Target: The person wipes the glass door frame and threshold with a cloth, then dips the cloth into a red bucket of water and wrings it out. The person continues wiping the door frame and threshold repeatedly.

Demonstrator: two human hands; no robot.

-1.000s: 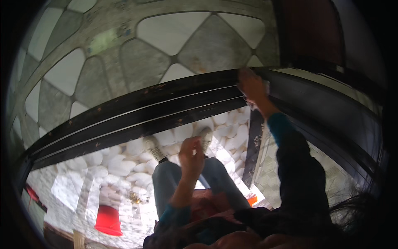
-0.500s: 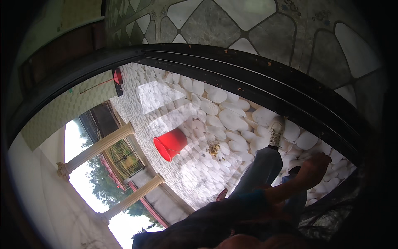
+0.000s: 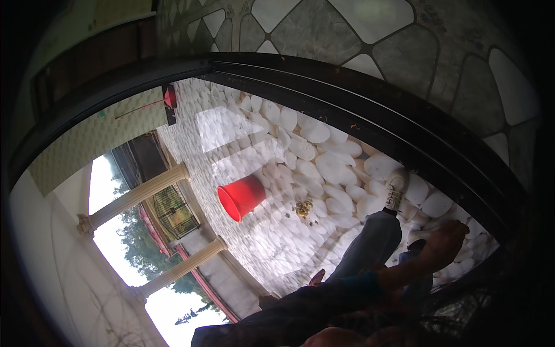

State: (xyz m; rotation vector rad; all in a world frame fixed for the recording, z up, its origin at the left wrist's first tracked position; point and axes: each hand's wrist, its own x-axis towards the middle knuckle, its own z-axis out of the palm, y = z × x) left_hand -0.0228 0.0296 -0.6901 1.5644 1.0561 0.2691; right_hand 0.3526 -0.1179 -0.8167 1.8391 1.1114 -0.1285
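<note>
My right hand (image 3: 446,244) hangs at the right above white pebbles, at the end of a bare forearm that comes out of a teal sleeve (image 3: 357,289). Its fingers look curled together; the dim light hides whatever may be between them. Close by are a jeans leg (image 3: 373,243) and a light lace-up shoe (image 3: 396,189). At the lower edge lies a dim skin-toned shape (image 3: 332,337), and I cannot make out whether it is my left hand.
A red bucket (image 3: 243,196) and a small yellowish-brown pile (image 3: 303,209) are on the pebble-patterned surface (image 3: 312,153). A black rail (image 3: 358,118) borders patterned tiles (image 3: 312,40). Farther left are a red long-handled dustpan-like thing (image 3: 169,97), columns (image 3: 141,194) and a gate (image 3: 173,213).
The whole view has shifted slightly, so the bucket and shoe appear farther right. My right hand sits a little lower and farther right in the picture, with its fingers still curled.
</note>
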